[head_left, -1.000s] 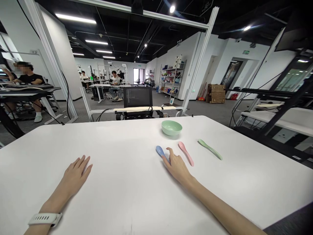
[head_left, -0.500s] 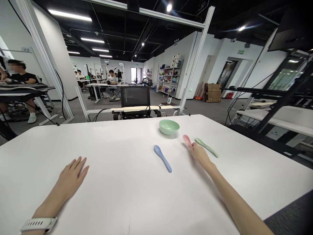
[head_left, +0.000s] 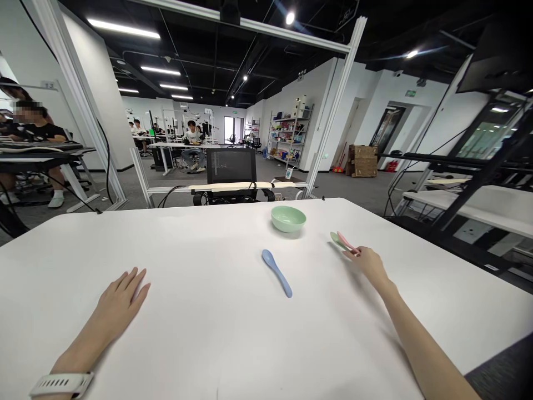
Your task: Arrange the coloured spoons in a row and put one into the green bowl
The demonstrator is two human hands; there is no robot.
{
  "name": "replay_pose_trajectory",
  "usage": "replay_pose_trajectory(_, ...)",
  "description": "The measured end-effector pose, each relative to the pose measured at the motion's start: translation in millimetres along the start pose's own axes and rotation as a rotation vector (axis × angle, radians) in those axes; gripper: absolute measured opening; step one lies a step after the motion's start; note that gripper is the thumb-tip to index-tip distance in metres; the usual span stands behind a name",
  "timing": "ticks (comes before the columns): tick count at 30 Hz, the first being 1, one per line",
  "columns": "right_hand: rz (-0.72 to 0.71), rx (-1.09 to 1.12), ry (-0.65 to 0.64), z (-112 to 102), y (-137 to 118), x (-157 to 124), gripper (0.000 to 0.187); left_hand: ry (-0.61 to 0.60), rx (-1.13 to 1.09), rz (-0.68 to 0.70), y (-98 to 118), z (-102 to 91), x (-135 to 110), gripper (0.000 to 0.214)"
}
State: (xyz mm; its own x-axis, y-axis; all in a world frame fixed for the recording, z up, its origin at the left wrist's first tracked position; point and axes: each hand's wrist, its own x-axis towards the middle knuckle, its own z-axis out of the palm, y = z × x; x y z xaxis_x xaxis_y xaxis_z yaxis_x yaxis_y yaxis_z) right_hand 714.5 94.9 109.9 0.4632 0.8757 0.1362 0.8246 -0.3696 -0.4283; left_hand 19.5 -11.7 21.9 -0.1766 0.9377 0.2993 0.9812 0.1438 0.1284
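Note:
My right hand [head_left: 370, 266] is closed on the handle of a pink spoon [head_left: 346, 243], whose bowl end points away to the left. Close beneath it shows the bowl end of a green spoon [head_left: 335, 239]; the hand hides its handle, and whether the fingers touch it I cannot tell. A blue spoon [head_left: 277, 274] lies slanted near the middle of the white table [head_left: 187, 322]. Behind it stands a light green bowl [head_left: 288, 219], upright near the far edge. My left hand [head_left: 120, 300] rests flat on the table at the left, fingers stretched out and holding nothing.
An aluminium frame [head_left: 333, 111] rises beyond the table's far edge, with a black mesh chair [head_left: 231, 165] behind it. To the right stand a second white table [head_left: 478, 205] and dark bars. Several people sit at desks in the background.
My right hand has moved right with the pink spoon, from left of the green spoon to over it, now covering its handle. My left hand has stayed in place.

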Motion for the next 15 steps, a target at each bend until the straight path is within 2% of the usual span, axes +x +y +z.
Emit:
replay_pose_trajectory(6, -0.093, 0.192, -0.215, 13, -40, -34, 0.043, 0.018, 0.016, 0.014, -5, 4.0, 2, 0.084)
replay_pose_trajectory(9, -0.1, 0.2, -0.247, 19, -48, -43, 0.044, 0.029, 0.014, 0.019, -6, 5.1, 1, 0.084)
replay_pose_trajectory(15, -0.078, 0.202, -0.258, 23, -47, -47, 0.036, 0.017, 0.009, 0.022, -6, 4.5, 0, 0.082)
